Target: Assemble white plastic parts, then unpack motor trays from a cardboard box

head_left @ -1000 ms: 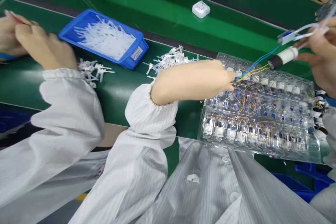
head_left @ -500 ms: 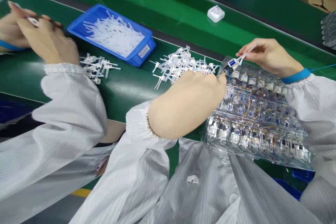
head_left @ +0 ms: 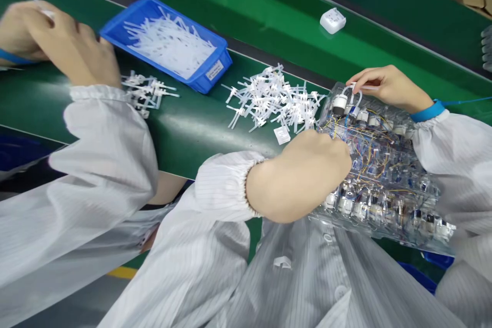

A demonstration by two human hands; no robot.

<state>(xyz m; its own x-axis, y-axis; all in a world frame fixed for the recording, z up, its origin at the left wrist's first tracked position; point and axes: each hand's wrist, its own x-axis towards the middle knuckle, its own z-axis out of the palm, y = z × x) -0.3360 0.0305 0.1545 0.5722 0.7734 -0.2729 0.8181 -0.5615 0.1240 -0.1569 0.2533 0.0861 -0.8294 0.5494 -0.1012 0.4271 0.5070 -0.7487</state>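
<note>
Over the clear tray [head_left: 388, 189], both hands curled.

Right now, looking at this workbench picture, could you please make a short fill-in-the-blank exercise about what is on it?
1. The bin holding loose white plastic pieces is coloured ____.
2. The right hand wears a wristband coloured ____.
3. The left hand rests on a clear tray filled with small parts joined by thin ____.
4. The small white block lies on the ____ belt.

Missing words: blue; blue; wires; green
</note>
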